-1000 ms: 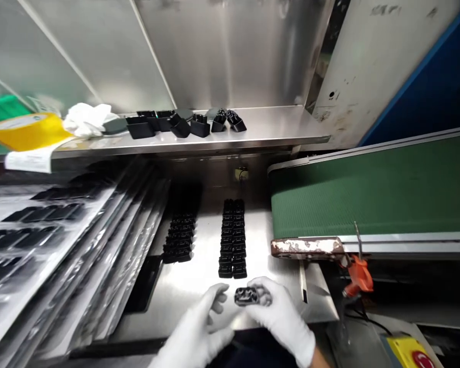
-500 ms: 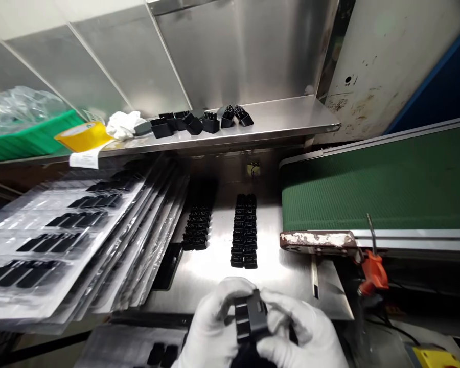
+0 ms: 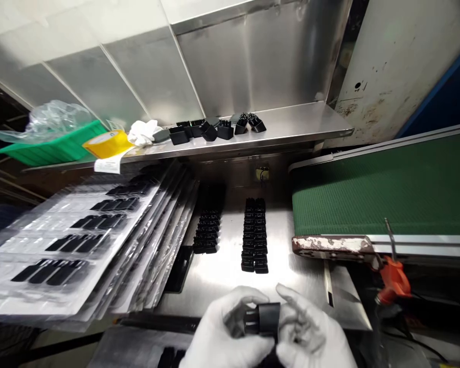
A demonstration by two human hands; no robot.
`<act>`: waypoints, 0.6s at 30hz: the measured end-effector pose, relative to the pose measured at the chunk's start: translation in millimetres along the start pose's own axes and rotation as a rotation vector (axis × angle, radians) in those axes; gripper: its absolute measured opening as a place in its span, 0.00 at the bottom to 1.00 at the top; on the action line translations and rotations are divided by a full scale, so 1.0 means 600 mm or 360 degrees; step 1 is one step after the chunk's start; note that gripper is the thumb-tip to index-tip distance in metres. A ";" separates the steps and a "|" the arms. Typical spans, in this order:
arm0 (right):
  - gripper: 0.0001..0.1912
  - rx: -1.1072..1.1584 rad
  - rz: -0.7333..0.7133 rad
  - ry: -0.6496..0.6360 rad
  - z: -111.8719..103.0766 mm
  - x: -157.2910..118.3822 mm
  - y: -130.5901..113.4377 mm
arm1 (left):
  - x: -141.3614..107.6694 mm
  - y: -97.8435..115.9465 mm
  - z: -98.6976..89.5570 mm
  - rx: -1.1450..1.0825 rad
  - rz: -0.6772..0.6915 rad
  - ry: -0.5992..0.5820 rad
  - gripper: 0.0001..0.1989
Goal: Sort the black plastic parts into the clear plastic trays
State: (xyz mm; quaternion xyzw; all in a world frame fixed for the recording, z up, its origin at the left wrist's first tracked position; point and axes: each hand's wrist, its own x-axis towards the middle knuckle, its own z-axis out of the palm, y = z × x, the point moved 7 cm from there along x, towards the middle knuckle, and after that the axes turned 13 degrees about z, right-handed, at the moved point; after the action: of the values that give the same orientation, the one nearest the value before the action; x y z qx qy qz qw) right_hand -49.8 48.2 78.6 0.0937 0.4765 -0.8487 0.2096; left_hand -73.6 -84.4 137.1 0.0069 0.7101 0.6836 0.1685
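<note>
Both of my hands wear white gloves at the bottom centre. My left hand grips a small black plastic housing between thumb and fingers, its slotted side facing left. Close against the housing's right side is my right hand, fingers curled and apart from the thumb; whether it touches the part is unclear. Beyond my hands, a double row of black parts stands on the steel table. A shorter group of similar parts lies to its left.
Stacked plastic trays with black pieces fill the left. A steel shelf holds loose black parts, yellow tape and a green bin. On the right are a green conveyor and an orange-handled tool.
The black housing has been turned in my left hand. My right hand's fingers have loosened from it and spread. The whole view has shifted, so the surroundings appear farther right.
</note>
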 end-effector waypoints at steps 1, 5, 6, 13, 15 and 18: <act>0.25 0.0159 0.0165 0.0036 0.004 0.003 0.008 | 0.001 0.010 -0.004 0.0102 0.0152 -0.0009 0.12; 0.19 0.0315 0.0352 0.0153 0.020 0.012 0.010 | 0.002 0.006 -0.017 0.0193 0.0367 0.0096 0.20; 0.17 0.0247 0.0269 0.0193 0.019 0.014 0.003 | 0.002 -0.009 -0.016 0.0091 0.0269 0.0105 0.28; 0.05 -0.0610 -0.0417 0.0358 -0.001 -0.022 -0.042 | 0.001 -0.050 0.023 -0.0734 0.0105 -0.0163 0.36; 0.08 -0.0564 -0.0483 0.0980 -0.078 -0.055 -0.066 | 0.000 -0.053 0.028 -0.0919 0.0098 -0.0178 0.36; 0.29 -0.0460 -0.0572 0.1979 -0.224 -0.123 -0.104 | -0.005 -0.056 0.045 -0.1178 0.0115 -0.0169 0.37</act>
State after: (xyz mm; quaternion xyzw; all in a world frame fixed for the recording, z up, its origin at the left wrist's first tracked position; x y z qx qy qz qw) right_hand -17.3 210.5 81.8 0.4561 0.6259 -0.5858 -0.2389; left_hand -56.9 -61.3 104.8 0.0059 0.4045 0.8982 0.1720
